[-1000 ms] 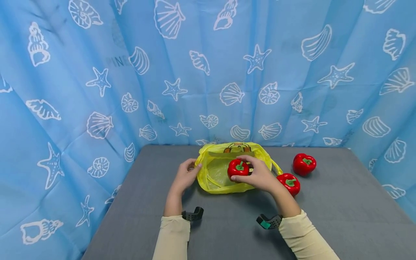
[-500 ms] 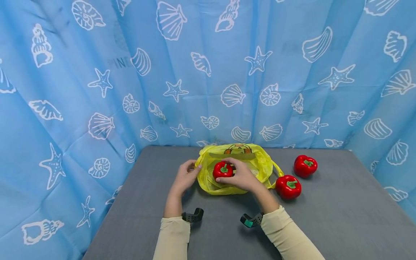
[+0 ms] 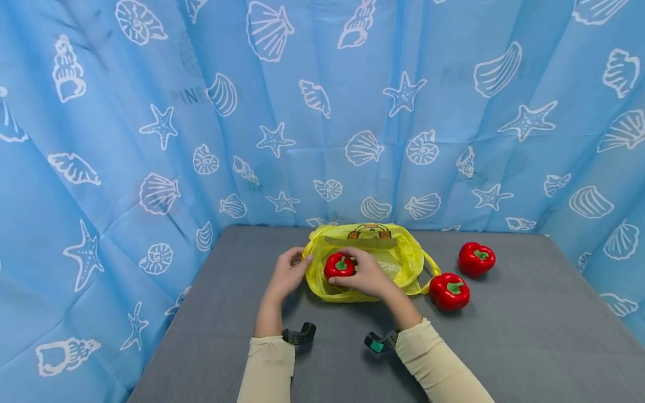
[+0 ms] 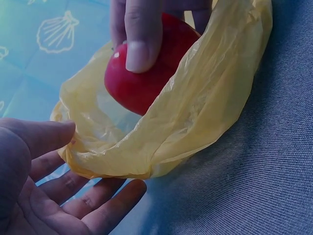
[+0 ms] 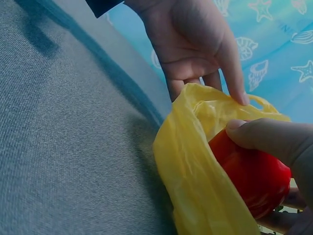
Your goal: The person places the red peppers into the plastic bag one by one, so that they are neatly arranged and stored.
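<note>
A yellow plastic bag [image 3: 314, 282] lies on the table with its mouth held wide. My left hand [image 3: 291, 272] pinches the bag's left rim between thumb and fingers, which the left wrist view shows up close along the bag's edge [image 4: 142, 164]. In my right hand [image 3: 368, 274] is a red bell pepper [image 3: 339, 265] with a green stem, gripped by thumb and fingers at the bag's mouth. The right wrist view shows the thumb across the pepper [image 5: 254, 176], partly behind the bag's wall.
Two more red bell peppers stand right of the bag: a nearer pepper [image 3: 449, 292] beside the bag's handle and a farther pepper [image 3: 476, 259]. A grey cloth covers the table [image 3: 529, 313]. Behind it hangs a blue curtain [image 3: 322, 112] with white shell prints.
My right hand has carried the bell pepper leftward across the bag's mouth, toward my left hand. The left hand keeps its place on the rim.
</note>
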A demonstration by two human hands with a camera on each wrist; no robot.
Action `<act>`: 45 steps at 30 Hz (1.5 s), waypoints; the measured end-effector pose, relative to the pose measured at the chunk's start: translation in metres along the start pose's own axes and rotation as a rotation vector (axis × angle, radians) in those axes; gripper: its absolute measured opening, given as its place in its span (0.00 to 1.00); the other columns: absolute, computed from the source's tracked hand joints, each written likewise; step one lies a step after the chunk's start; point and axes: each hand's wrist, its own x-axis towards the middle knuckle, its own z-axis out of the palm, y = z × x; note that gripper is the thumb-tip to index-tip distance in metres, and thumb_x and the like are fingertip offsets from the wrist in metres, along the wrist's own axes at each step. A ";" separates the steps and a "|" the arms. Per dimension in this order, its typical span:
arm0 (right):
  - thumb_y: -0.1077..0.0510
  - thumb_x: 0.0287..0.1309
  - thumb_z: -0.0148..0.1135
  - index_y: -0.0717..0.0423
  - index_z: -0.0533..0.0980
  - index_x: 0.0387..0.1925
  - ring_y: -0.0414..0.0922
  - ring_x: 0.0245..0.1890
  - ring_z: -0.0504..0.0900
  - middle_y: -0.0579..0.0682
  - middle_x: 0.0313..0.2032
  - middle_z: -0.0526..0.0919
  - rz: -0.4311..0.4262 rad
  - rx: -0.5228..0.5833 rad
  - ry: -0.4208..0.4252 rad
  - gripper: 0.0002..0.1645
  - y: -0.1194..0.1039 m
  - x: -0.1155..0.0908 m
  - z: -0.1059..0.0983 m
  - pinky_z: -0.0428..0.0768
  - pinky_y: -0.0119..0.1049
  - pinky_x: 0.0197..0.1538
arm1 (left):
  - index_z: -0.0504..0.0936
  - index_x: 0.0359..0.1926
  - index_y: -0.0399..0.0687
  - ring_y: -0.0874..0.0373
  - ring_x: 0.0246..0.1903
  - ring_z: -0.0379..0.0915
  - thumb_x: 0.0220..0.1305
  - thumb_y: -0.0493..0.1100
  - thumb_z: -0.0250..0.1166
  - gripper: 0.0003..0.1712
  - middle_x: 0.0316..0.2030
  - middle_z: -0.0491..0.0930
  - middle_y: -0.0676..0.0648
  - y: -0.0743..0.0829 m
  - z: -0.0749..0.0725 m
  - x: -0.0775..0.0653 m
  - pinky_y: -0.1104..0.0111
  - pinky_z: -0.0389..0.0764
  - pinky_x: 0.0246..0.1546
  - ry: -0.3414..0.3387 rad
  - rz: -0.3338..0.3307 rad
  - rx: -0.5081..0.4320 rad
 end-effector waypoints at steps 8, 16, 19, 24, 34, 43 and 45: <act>0.45 0.56 0.82 0.55 0.75 0.70 0.49 0.57 0.84 0.51 0.61 0.84 -0.005 -0.014 -0.008 0.44 0.003 0.001 0.006 0.85 0.49 0.60 | 0.83 0.63 0.45 0.49 0.49 0.85 0.79 0.49 0.64 0.19 0.54 0.83 0.40 0.000 -0.001 -0.001 0.59 0.87 0.47 -0.008 -0.003 -0.002; 0.43 0.55 0.82 0.55 0.71 0.74 0.50 0.59 0.84 0.52 0.64 0.82 0.031 -0.037 -0.013 0.49 0.000 0.001 0.011 0.85 0.52 0.60 | 0.83 0.63 0.44 0.49 0.49 0.84 0.79 0.48 0.63 0.19 0.54 0.84 0.40 0.003 -0.005 -0.005 0.56 0.87 0.48 -0.002 0.003 0.006; 0.45 0.56 0.82 0.55 0.71 0.74 0.52 0.60 0.83 0.52 0.65 0.81 0.021 -0.027 -0.027 0.49 -0.002 0.000 0.009 0.85 0.52 0.61 | 0.83 0.63 0.44 0.49 0.48 0.85 0.79 0.48 0.63 0.19 0.54 0.84 0.40 0.004 -0.006 -0.005 0.52 0.87 0.49 0.003 0.001 0.005; 0.45 0.57 0.81 0.54 0.71 0.74 0.56 0.65 0.81 0.53 0.68 0.79 0.000 0.010 -0.040 0.48 -0.004 -0.002 0.000 0.84 0.53 0.63 | 0.83 0.63 0.44 0.49 0.49 0.84 0.79 0.48 0.64 0.19 0.54 0.84 0.40 0.003 -0.006 -0.003 0.55 0.87 0.49 0.006 0.006 0.012; 0.49 0.60 0.79 0.51 0.69 0.76 0.61 0.69 0.78 0.56 0.70 0.77 -0.038 0.017 -0.013 0.47 -0.017 -0.022 -0.030 0.77 0.61 0.69 | 0.83 0.62 0.43 0.48 0.53 0.81 0.79 0.47 0.63 0.19 0.54 0.83 0.41 0.001 -0.002 -0.002 0.57 0.85 0.52 -0.015 0.024 0.015; 0.48 0.61 0.79 0.49 0.70 0.74 0.57 0.66 0.81 0.54 0.68 0.80 -0.115 0.003 0.078 0.44 -0.024 -0.040 -0.050 0.81 0.60 0.66 | 0.83 0.62 0.43 0.48 0.54 0.81 0.79 0.47 0.63 0.18 0.54 0.83 0.41 0.001 -0.001 -0.001 0.55 0.85 0.55 -0.017 0.019 0.013; 0.48 0.61 0.79 0.50 0.71 0.74 0.57 0.65 0.82 0.54 0.67 0.81 -0.141 -0.013 0.102 0.43 -0.024 -0.045 -0.053 0.81 0.60 0.64 | 0.83 0.62 0.43 0.48 0.54 0.81 0.79 0.47 0.63 0.18 0.55 0.83 0.41 0.000 -0.002 -0.001 0.55 0.85 0.55 -0.018 0.020 0.014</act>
